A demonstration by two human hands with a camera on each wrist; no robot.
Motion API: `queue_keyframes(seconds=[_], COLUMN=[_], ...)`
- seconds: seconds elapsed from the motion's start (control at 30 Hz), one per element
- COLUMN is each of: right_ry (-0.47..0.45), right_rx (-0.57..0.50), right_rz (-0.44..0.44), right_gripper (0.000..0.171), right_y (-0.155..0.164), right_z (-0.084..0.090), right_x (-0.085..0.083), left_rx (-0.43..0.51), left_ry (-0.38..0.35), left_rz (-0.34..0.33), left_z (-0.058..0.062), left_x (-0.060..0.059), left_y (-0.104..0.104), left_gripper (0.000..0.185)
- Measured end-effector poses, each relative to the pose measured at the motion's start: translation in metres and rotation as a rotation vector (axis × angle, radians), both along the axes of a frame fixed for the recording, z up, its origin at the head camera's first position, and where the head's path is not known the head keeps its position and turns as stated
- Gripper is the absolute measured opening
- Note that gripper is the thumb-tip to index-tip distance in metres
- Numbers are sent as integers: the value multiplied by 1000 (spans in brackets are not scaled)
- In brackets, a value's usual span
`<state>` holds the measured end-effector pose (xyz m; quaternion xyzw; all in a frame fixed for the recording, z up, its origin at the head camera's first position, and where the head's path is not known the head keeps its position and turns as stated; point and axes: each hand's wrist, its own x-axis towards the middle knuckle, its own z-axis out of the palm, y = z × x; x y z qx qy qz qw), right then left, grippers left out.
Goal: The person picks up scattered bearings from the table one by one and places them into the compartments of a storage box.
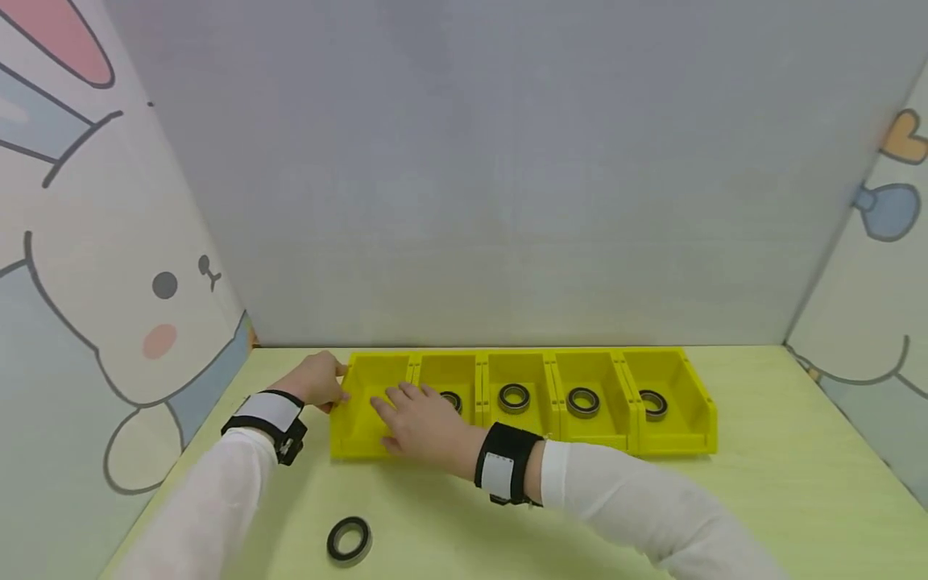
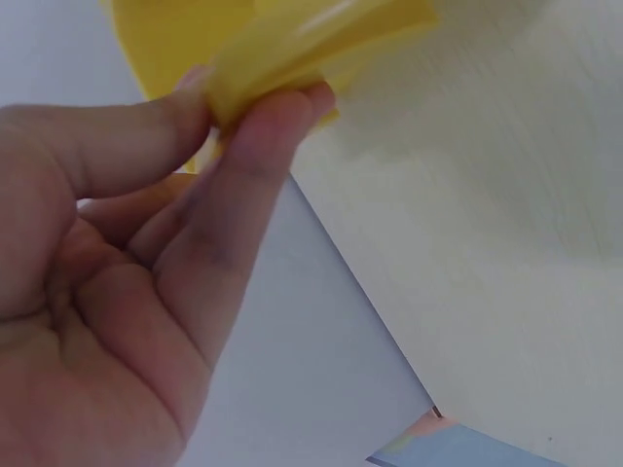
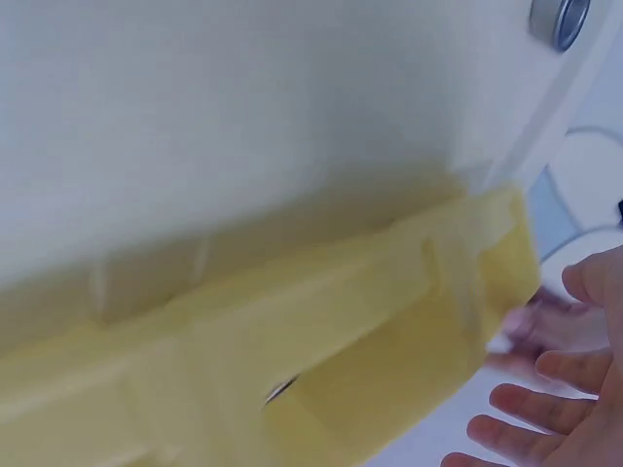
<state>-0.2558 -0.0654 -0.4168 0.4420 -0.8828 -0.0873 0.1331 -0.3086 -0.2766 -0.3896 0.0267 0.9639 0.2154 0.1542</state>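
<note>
Head view: five yellow bins (image 1: pixel 670 439) stand joined in a row at the far side of the green table (image 1: pixel 768 499). The four right bins each hold one bearing, e.g. the centre one (image 1: pixel 514 397). The leftmost bin (image 1: pixel 358 439) shows no bearing; the right hand (image 1: pixel 416 420) lies over its opening with fingers straight and slightly spread, holding nothing visible. The left hand (image 1: pixel 316 380) touches that bin's left wall. A loose bearing (image 1: pixel 349 539) lies on the table near the person, well apart from both hands

Left wrist view: thumb and forefinger (image 2: pixel 255 165) pinch the yellow bin's wall edge (image 2: pixel 292 53); the remaining fingers curl loosely behind

Right wrist view: fingers (image 3: pixel 531 409) are straight and spread beside the yellow bin (image 3: pixel 292 341), gripping nothing. The loose bearing (image 3: pixel 560 19) shows at the upper right corner

Risk assessment: the pinch on the thin wall could tilt or drag the leftmost bin, pulling the joined row askew and rolling the seated bearings. The loose bearing lies close to the sleeves; a forearm sweep could knock it toward the near table edge
</note>
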Motion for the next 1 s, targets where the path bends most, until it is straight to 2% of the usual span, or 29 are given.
queue_keyframes(seconds=[0.2,0.33,0.43,0.53,0.6,0.67,0.73,0.83,1.0], right_ry=[-133,-223,-321,-439,-519,-565,-575,-522,-498], right_rx=[5,61,85,95,104,115,129,138,115], right_rz=[146,230,264,273,269,265,254,242,242], right_gripper=[73,76,77,78,78,76,75,74,70], right_y=[-20,-33,-42,-50,-53,-54,-54,-53,-49], right_z=[-3,-5,-11,-21,-29,-38,-45,-53,-56], right_x=[37,55,63,66,69,71,72,72,67], left_rx=[7,-1,-18,-73,-125,-185,-239,-290,-293], left_ry=[-4,-1,-21,-27,-22,-8,9,35,25], left_rz=[-22,-40,-34,-39,-44,-60,-81,-99,-85], left_z=[1,1,2,4,6,7,8,7,6], left_x=[-3,-5,-5,-6,-7,-7,-7,-7,-6], left_y=[2,5,7,11,15,19,21,23,25], left_gripper=[54,54,54,52,43,26,13,18,13])
